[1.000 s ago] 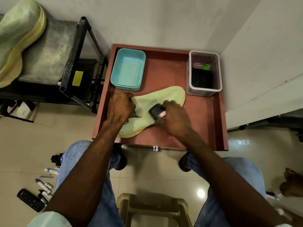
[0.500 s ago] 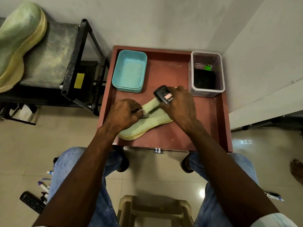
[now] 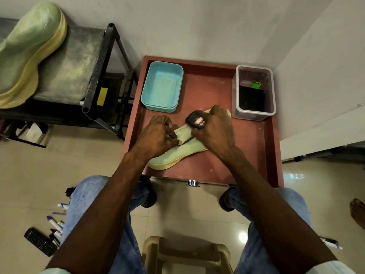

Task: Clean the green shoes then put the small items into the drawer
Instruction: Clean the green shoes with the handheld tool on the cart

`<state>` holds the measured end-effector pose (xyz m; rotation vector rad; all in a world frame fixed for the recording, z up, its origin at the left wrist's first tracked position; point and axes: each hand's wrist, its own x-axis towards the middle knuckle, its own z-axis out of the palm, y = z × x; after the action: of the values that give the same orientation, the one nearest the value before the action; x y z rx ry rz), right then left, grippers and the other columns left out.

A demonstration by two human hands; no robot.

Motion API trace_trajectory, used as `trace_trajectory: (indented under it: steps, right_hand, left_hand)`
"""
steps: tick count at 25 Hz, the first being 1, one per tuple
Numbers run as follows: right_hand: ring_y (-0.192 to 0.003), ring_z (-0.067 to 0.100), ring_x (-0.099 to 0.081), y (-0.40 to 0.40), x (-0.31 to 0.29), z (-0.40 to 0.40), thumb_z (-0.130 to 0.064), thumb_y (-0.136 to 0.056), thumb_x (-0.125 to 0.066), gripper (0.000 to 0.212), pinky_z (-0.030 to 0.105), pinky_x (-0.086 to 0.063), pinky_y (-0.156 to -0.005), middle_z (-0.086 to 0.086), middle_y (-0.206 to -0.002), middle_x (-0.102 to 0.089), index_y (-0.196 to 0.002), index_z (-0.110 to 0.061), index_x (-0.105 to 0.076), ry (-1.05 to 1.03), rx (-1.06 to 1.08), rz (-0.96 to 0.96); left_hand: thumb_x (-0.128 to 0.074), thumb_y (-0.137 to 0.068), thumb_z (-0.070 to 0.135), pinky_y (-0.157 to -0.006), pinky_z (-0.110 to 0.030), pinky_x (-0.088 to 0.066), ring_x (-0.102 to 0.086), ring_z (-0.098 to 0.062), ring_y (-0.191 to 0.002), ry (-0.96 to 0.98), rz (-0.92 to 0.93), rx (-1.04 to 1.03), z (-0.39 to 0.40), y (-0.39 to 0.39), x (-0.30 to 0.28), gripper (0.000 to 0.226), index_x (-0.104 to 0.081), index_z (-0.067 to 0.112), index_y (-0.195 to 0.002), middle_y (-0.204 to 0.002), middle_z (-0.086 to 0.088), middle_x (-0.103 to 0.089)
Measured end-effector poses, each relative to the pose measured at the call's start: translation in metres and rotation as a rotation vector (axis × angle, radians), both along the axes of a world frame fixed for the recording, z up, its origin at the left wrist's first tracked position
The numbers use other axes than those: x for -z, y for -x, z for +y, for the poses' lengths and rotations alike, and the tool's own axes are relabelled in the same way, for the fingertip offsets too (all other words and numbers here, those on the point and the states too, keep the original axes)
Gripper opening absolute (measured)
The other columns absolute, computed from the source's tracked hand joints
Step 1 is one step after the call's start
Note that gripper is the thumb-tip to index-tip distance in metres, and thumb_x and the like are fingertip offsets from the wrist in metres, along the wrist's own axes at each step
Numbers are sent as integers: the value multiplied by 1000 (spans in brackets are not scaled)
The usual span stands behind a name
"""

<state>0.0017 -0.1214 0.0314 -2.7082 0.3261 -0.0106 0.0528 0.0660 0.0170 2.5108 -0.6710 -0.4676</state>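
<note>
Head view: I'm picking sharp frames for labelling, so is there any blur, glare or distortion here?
Head view: the brush in the right hand is motion-blurred; a lamp glare spot sits on the floor tiles; wide-angle distortion bends the wall edges and stretches the shoe on the rack.

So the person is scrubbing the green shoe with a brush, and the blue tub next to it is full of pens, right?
Not quite. In the head view the blue tub holds no pens. The right hand does hold the brush on the green shoe.
</note>
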Motion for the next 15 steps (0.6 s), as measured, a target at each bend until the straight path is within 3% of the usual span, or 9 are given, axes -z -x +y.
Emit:
trace_trajectory:
  steps: [2,5,7,9,11,13,15]
  right_hand:
    - [-103,26,-48,0,-3,11,-41,-71,-79,62,33,-44,-80,8,-104,-48,-129,-23,-62,-182,-115,109]
    - [-108,29,-49,-5,-6,-11,-41,-73,-76,60,35,-45,-82,11,-111,-51,-128,-21,-62,-41,131,24]
    - [-105,29,-49,-4,-6,-2,-38,-72,-76,56,36,-45,-80,10,-105,-50,-123,-17,-65,-16,64,-2]
    - [-100,26,-51,-1,-7,16,-37,-69,-81,59,31,-43,-74,6,-99,-48,-123,-17,-66,-167,-126,96]
    - [-100,25,-53,-6,-5,5,-39,-69,-81,60,28,-41,-72,8,-103,-51,-123,-16,-66,-182,-19,100]
    - [-103,26,-50,-8,-2,-7,-41,-72,-76,57,30,-42,-76,9,-108,-52,-122,-16,-66,-12,155,28]
    - [-100,25,-52,-7,-2,5,-42,-69,-78,58,28,-42,-71,5,-102,-50,-120,-17,-67,-64,40,50]
  left_hand:
    - [-84,-69,39,-81,-33,-49,-46,-13,-103,30,-2,-75,-2,3,-2,29,-70,18,-83,-103,5,-44]
    - [-89,-58,45,-74,-28,-44,-46,-13,-95,23,-21,-230,0,3,-1,54,-56,17,-92,-104,4,-46]
    - [-90,-56,44,-73,-33,-52,-54,-16,-95,23,34,-276,0,1,1,68,-55,14,-106,-108,0,-54]
    - [-89,-60,38,-73,-38,-56,-62,-21,-92,6,88,-265,-3,0,2,68,-55,12,-112,-107,-1,-60]
    - [-90,-60,37,-71,-37,-58,-62,-20,-87,-14,136,-256,-4,0,-1,71,-53,13,-116,-103,2,-59]
    - [-91,-58,38,-68,-38,-59,-63,-20,-85,3,173,-268,-4,-1,-3,79,-51,14,-121,-104,1,-59]
    - [-91,-59,34,-64,-39,-59,-65,-21,-78,15,176,-275,-4,0,-4,78,-48,15,-122,-104,-1,-60]
